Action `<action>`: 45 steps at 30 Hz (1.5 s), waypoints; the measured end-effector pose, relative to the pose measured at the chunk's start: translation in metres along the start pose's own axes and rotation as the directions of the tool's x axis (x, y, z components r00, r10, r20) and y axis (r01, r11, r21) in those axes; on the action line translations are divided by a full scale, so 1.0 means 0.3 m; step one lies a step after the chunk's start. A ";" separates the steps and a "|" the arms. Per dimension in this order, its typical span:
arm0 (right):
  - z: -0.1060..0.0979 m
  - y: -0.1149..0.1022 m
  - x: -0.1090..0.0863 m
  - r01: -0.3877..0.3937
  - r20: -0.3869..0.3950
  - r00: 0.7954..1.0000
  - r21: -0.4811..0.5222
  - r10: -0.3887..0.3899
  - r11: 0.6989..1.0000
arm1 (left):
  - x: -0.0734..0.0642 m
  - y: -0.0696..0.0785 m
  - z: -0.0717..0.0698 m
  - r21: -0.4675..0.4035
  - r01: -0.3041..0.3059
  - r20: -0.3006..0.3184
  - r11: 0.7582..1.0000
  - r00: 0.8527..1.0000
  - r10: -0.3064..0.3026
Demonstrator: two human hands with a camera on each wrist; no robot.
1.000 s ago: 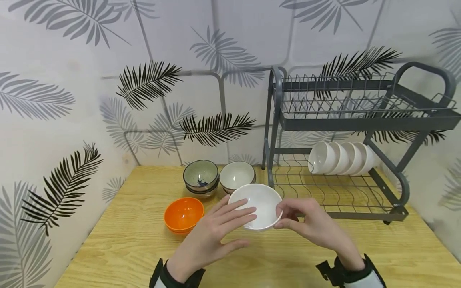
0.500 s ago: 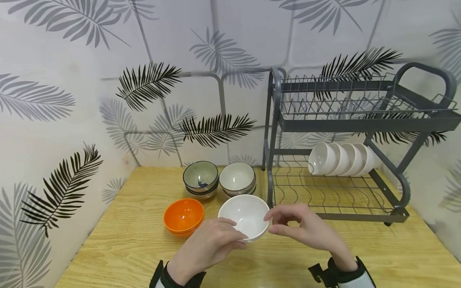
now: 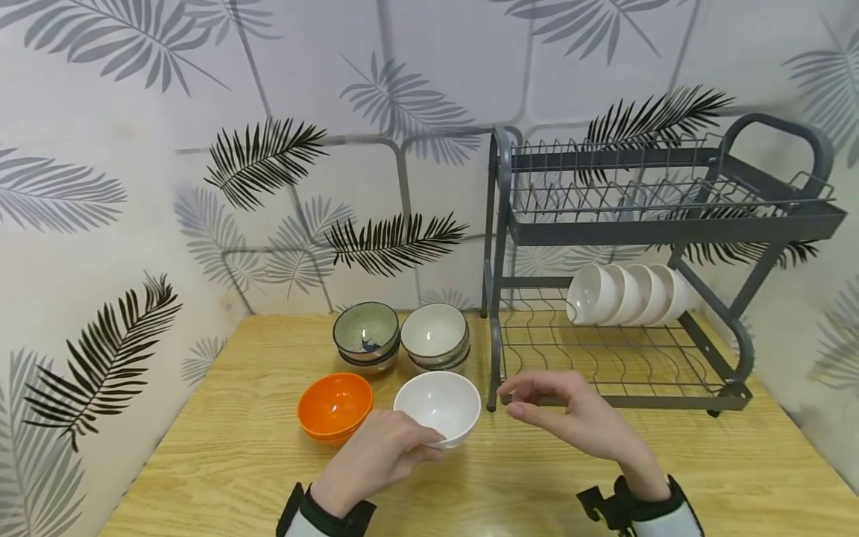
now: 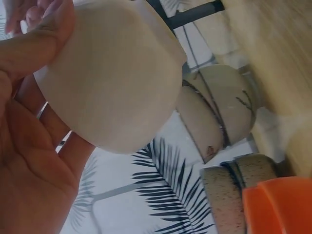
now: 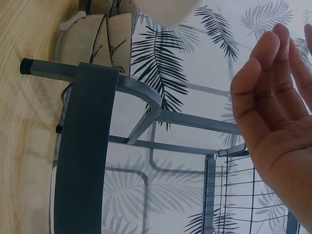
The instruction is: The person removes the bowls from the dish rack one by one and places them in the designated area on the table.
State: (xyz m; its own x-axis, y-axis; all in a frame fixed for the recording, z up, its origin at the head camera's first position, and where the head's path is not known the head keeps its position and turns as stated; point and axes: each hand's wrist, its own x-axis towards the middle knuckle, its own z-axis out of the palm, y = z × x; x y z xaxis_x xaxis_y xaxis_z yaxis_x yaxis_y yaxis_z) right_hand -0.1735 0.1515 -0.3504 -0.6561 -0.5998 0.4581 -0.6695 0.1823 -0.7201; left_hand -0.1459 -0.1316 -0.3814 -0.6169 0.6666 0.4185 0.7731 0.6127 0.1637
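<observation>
A white bowl [image 3: 439, 406] hangs over the table, its mouth facing up toward the head camera. My left hand [image 3: 379, 455] pinches its near rim between thumb and fingers. In the left wrist view the bowl's rounded underside [image 4: 117, 78] fills the upper middle, the thumb pressed on its edge. To the bowl's right, my right hand [image 3: 577, 414] is apart from it with fingers loosely bent and holding nothing. The right wrist view shows that hand [image 5: 278, 97] in front of the wall, with only a slice of the white bowl [image 5: 165, 9] at the top.
Nested orange bowls [image 3: 334, 406] stand left of my left hand. Behind are stacked green-grey bowls [image 3: 365, 332] and stacked cream bowls [image 3: 435, 333]. On the right stands a dark two-tier dish rack [image 3: 678, 231], with several white bowls [image 3: 624, 294] on edge in its lower tier.
The white bowl has shifted left and toward me. My right hand has let go of its rim, while my left hand has gone from spread fingers to a pinch on the bowl.
</observation>
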 end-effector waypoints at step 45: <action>-0.116 0.044 -0.031 -0.187 -0.298 0.945 -0.149 0.137 0.971 | -0.014 -0.088 0.185 -0.098 0.279 0.248 0.955 0.936 -0.249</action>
State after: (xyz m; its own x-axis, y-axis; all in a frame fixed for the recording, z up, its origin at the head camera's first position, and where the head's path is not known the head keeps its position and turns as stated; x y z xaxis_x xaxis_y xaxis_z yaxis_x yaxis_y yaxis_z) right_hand -0.1884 0.1866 -0.3460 -0.8151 -0.3099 0.4895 -0.5790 0.4053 -0.7075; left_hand -0.1719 -0.1270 -0.4372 -0.8063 0.5771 0.1299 0.5806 0.7301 0.3604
